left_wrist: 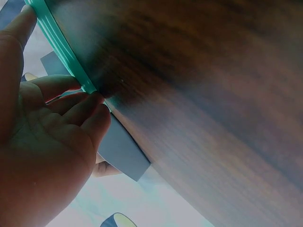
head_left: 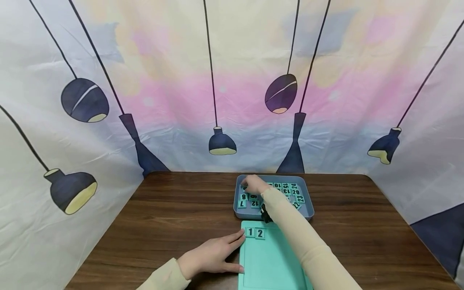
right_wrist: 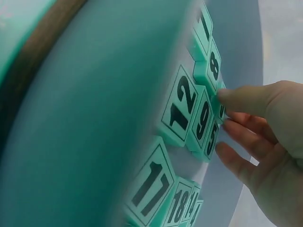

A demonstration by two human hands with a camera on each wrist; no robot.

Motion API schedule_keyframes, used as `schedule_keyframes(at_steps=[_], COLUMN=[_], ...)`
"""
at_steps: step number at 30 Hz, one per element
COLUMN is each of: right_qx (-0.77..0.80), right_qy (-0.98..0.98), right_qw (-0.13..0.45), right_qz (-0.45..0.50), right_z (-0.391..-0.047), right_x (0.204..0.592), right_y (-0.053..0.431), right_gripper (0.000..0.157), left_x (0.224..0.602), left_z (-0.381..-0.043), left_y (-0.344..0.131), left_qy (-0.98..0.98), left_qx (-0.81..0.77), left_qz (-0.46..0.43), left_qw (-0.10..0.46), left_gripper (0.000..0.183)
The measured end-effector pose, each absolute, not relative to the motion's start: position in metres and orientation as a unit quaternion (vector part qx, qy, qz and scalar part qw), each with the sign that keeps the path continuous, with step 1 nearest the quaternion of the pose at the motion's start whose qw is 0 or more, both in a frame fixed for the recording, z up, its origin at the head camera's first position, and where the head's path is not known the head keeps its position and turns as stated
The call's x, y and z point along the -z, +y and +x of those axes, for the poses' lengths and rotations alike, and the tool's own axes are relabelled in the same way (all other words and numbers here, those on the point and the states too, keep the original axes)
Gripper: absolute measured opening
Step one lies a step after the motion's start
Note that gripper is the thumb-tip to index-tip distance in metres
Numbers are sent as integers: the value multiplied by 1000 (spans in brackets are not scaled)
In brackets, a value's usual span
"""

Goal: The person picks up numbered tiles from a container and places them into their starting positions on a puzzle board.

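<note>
My left hand (head_left: 214,253) lies at the left edge of a mint-green board (head_left: 270,262). Its thumb and fingertips touch that edge, spread along it. Tiles marked 1 (head_left: 250,232) and 2 (head_left: 259,233) sit side by side in the board's top left corner. Over the far left part of a blue-grey tray (head_left: 309,205) is my right hand (head_left: 255,185). In the right wrist view, its thumb and fingers pinch a small green number tile (right_wrist: 221,111), whose number is mostly covered. Tiles 8 (right_wrist: 214,65), 9 (right_wrist: 202,118) and 5 (right_wrist: 211,142) lie close by.
Several more number tiles, such as 12 (right_wrist: 179,106) and 17 (right_wrist: 150,187), lie loose in the tray at various angles. The right sleeve (head_left: 297,225) crosses over the tray and board. A dark wooden table (head_left: 174,213) ends at a printed curtain (head_left: 174,100).
</note>
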State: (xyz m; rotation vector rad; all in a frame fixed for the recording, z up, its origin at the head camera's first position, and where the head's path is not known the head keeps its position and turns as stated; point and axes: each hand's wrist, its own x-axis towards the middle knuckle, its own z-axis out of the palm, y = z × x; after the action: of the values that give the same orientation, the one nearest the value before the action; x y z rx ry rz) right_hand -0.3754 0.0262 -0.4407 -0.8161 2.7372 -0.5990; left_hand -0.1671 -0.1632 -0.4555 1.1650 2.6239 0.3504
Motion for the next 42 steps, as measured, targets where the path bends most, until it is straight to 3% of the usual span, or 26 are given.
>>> schedule_keyframes(at_steps=[12,25,42], right_qx=[199,221,332], right_qy=[935,932,904], right_qw=[115,89,72], right_qz=[-271,-273,-261], right_z=[-370,-373,-348], right_x=[436,430,398], right_y=[29,38,104], right_gripper=[39,29,23], left_x=[456,456,456], left_z=[-167,-167,-165], left_y=[-163,-163,-164], left_qy=[901,903,903], left_qx=[-114,-118,-117], left_qz=[402,396,398], left_qw=[118,120,113], left_gripper=[85,85,86])
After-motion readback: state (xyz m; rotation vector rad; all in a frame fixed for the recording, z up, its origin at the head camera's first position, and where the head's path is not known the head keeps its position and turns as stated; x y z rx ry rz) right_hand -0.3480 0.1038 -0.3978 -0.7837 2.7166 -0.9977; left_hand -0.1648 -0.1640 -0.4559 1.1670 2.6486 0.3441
